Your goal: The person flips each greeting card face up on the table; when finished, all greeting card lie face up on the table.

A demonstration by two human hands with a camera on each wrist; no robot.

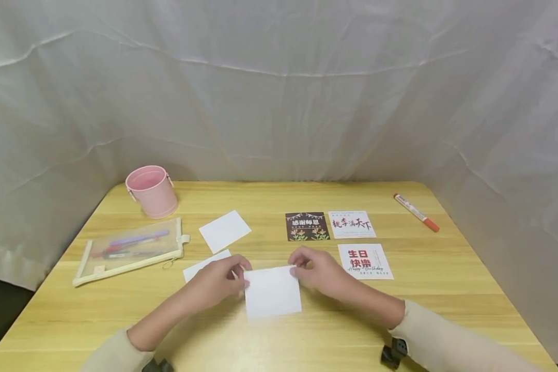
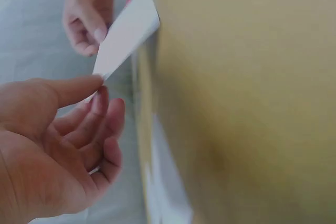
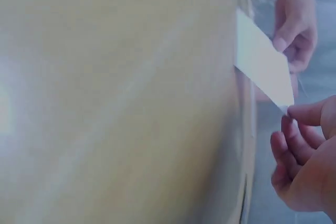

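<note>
- White blank card [image 1: 273, 291]: near table centre, toward the front edge; held at its two upper corners, lower edge toward the person.
- Left hand [image 1: 219, 281]: at the card's 9 o'clock; thumb and fingertips pinch the upper left corner.
- Right hand [image 1: 317, 268]: at the card's 2 o'clock; thumb and forefinger pinch the upper right corner.
- Second blank card [image 1: 225, 230]: at 11 o'clock from the held card, flat on the wooden table [image 1: 307, 341].
- Third blank card [image 1: 206, 264]: partly under the left hand.
- Three printed greeting cards: black [image 1: 307, 226], white with script [image 1: 351, 224], white with red lettering [image 1: 365, 261], at 1 to 3 o'clock.
- Pink bucket [image 1: 151, 191]: far left, 10 o'clock.
- Mesh pencil pouch [image 1: 130, 250]: at 9 o'clock, pens inside.
- Orange-capped marker [image 1: 416, 212]: far right, 2 o'clock.
</note>
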